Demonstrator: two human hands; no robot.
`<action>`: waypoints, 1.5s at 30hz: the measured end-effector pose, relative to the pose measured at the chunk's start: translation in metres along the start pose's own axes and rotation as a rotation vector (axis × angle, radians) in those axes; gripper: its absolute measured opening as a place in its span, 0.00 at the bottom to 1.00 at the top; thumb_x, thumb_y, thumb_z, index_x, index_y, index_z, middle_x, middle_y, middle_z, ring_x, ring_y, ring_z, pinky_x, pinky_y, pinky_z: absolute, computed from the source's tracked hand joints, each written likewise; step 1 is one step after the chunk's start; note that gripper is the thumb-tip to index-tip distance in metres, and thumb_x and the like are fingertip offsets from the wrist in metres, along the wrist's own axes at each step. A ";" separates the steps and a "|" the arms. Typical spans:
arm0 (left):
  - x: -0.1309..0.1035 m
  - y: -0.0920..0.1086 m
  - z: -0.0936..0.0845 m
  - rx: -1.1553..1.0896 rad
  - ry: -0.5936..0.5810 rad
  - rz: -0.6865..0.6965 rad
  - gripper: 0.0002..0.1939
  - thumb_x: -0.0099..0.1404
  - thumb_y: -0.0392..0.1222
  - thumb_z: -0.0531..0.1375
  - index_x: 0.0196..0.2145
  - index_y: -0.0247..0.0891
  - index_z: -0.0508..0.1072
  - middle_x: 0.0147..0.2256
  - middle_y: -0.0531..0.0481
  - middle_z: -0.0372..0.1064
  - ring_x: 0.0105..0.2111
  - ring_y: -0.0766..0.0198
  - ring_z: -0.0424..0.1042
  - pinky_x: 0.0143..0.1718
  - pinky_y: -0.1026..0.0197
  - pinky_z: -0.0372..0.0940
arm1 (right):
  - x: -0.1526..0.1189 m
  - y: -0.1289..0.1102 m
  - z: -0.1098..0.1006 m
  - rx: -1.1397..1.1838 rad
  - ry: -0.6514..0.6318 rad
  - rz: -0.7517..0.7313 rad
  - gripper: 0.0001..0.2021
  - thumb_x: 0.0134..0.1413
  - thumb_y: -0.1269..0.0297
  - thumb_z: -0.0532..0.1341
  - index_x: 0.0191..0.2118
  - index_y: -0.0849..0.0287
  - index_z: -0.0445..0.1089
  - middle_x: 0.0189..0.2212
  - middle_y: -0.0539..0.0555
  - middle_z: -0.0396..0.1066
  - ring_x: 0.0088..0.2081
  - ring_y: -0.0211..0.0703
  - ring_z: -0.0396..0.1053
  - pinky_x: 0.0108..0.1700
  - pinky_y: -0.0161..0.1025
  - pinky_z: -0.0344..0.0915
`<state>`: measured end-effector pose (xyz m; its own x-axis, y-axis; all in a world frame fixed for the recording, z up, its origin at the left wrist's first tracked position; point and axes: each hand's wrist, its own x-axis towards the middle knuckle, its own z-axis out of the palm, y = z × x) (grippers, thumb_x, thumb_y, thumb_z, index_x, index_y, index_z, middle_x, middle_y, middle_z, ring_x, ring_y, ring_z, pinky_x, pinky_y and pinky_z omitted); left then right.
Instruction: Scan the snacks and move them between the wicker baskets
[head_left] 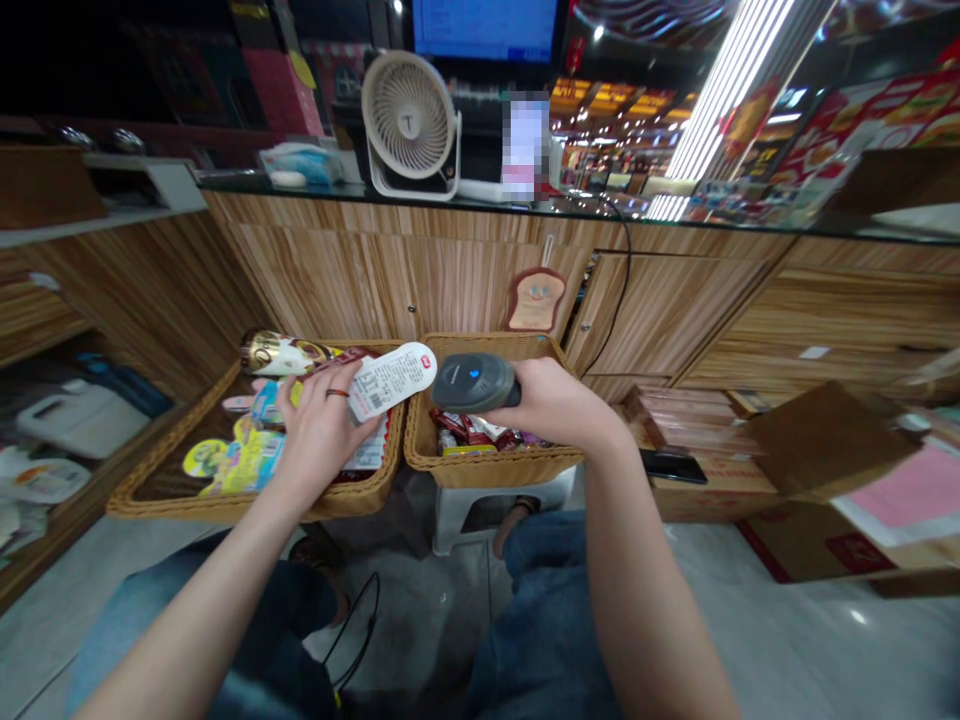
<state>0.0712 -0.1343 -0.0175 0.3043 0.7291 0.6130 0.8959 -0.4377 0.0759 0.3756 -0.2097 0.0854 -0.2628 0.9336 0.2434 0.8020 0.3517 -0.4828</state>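
Note:
My left hand, a ring on one finger, is closed on a white package with a rounded end and printed text; what kind it is I cannot tell. Wrapped round a dark handheld barcode scanner is my right hand. The scanner's head points left, close to the package's rounded end. Below my left hand a wide wicker basket holds colourful packets and a gold-and-brown package. Under the scanner stands a second wicker basket with several small wrapped snacks.
A white stool supports the right basket. Ahead is a wood-grain counter with a fan and a phone. Open cardboard boxes and a black phone lie right. A cable trails on the floor.

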 end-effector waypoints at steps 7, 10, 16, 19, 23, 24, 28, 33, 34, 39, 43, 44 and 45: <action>-0.001 -0.002 0.005 -0.029 -0.013 -0.033 0.35 0.68 0.48 0.62 0.69 0.39 0.60 0.65 0.31 0.67 0.65 0.38 0.65 0.71 0.35 0.44 | 0.002 -0.009 0.003 0.049 -0.135 -0.062 0.08 0.56 0.66 0.72 0.41 0.64 0.81 0.35 0.56 0.83 0.39 0.51 0.81 0.40 0.39 0.69; -0.002 0.000 0.005 -0.050 -0.021 -0.061 0.34 0.68 0.48 0.62 0.69 0.39 0.61 0.64 0.32 0.69 0.65 0.38 0.66 0.71 0.36 0.45 | 0.003 -0.009 0.003 0.010 -0.112 -0.052 0.09 0.56 0.65 0.73 0.41 0.64 0.81 0.36 0.58 0.83 0.40 0.53 0.81 0.41 0.41 0.68; -0.003 -0.002 0.008 -0.035 -0.024 -0.102 0.32 0.69 0.54 0.60 0.67 0.42 0.64 0.62 0.37 0.71 0.65 0.38 0.66 0.72 0.40 0.42 | 0.003 -0.009 0.003 0.017 -0.107 -0.060 0.08 0.56 0.64 0.73 0.40 0.62 0.81 0.37 0.57 0.84 0.41 0.54 0.81 0.41 0.41 0.67; -0.004 -0.004 0.009 -0.040 -0.032 -0.080 0.33 0.69 0.52 0.60 0.68 0.39 0.62 0.63 0.33 0.70 0.65 0.39 0.66 0.71 0.37 0.43 | 0.003 -0.009 0.004 -0.004 -0.097 -0.047 0.08 0.55 0.65 0.73 0.39 0.62 0.81 0.35 0.57 0.83 0.40 0.54 0.81 0.40 0.40 0.67; -0.004 -0.003 0.007 -0.046 -0.043 -0.084 0.34 0.68 0.49 0.61 0.68 0.39 0.61 0.63 0.31 0.69 0.64 0.38 0.66 0.71 0.35 0.45 | 0.003 -0.009 0.004 -0.009 -0.082 -0.053 0.09 0.55 0.66 0.73 0.41 0.61 0.81 0.39 0.58 0.84 0.43 0.55 0.81 0.42 0.41 0.69; -0.004 -0.002 0.006 -0.044 -0.037 -0.090 0.34 0.68 0.50 0.62 0.68 0.39 0.61 0.63 0.32 0.70 0.65 0.38 0.66 0.70 0.35 0.46 | 0.003 -0.009 0.003 -0.009 -0.075 -0.057 0.09 0.55 0.66 0.72 0.42 0.61 0.81 0.41 0.59 0.84 0.44 0.55 0.81 0.43 0.41 0.69; -0.004 0.000 -0.003 -0.026 -0.008 -0.127 0.34 0.69 0.52 0.62 0.68 0.43 0.61 0.64 0.35 0.69 0.66 0.37 0.64 0.70 0.34 0.48 | 0.004 -0.009 0.003 -0.026 -0.059 -0.043 0.09 0.55 0.65 0.72 0.41 0.62 0.81 0.41 0.60 0.83 0.44 0.56 0.81 0.44 0.42 0.70; -0.007 -0.007 -0.020 0.040 0.025 -0.268 0.37 0.68 0.59 0.61 0.68 0.39 0.62 0.63 0.32 0.67 0.66 0.27 0.60 0.64 0.24 0.53 | 0.006 -0.008 0.003 -0.027 -0.049 -0.032 0.07 0.57 0.63 0.71 0.37 0.62 0.80 0.32 0.57 0.81 0.38 0.53 0.80 0.40 0.41 0.68; -0.009 -0.009 -0.023 0.038 0.035 -0.283 0.37 0.67 0.61 0.62 0.67 0.40 0.64 0.63 0.32 0.66 0.65 0.26 0.59 0.64 0.23 0.54 | 0.006 -0.007 0.003 -0.023 -0.039 -0.039 0.07 0.57 0.62 0.71 0.37 0.62 0.81 0.33 0.57 0.81 0.39 0.53 0.80 0.41 0.41 0.68; -0.022 -0.009 -0.031 0.035 -0.013 -0.234 0.39 0.63 0.70 0.62 0.63 0.46 0.69 0.61 0.34 0.69 0.63 0.23 0.61 0.60 0.23 0.59 | 0.003 -0.007 0.000 0.009 -0.014 -0.038 0.10 0.57 0.63 0.72 0.43 0.61 0.81 0.40 0.59 0.83 0.44 0.56 0.81 0.46 0.44 0.70; -0.029 0.000 -0.034 0.063 -0.034 -0.203 0.37 0.68 0.70 0.58 0.62 0.39 0.70 0.60 0.28 0.68 0.62 0.23 0.62 0.59 0.24 0.60 | 0.001 -0.007 -0.002 0.034 0.017 -0.055 0.11 0.57 0.65 0.72 0.46 0.59 0.81 0.41 0.57 0.84 0.47 0.56 0.81 0.47 0.43 0.71; -0.029 0.001 -0.034 0.066 -0.041 -0.199 0.37 0.69 0.69 0.57 0.62 0.38 0.70 0.60 0.27 0.68 0.62 0.23 0.62 0.59 0.24 0.60 | 0.001 -0.007 -0.002 0.041 0.032 -0.059 0.12 0.57 0.65 0.72 0.47 0.59 0.81 0.41 0.57 0.84 0.47 0.56 0.80 0.47 0.43 0.71; -0.028 0.002 -0.034 0.067 -0.047 -0.193 0.36 0.70 0.68 0.56 0.62 0.37 0.70 0.60 0.26 0.67 0.62 0.23 0.62 0.59 0.25 0.60 | 0.001 -0.006 -0.002 0.046 0.047 -0.058 0.12 0.56 0.66 0.72 0.47 0.59 0.81 0.41 0.57 0.84 0.47 0.56 0.80 0.47 0.42 0.71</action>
<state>0.0537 -0.1735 -0.0076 0.1385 0.8207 0.5544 0.9581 -0.2528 0.1350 0.3720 -0.2110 0.0901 -0.2819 0.9075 0.3113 0.7601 0.4092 -0.5048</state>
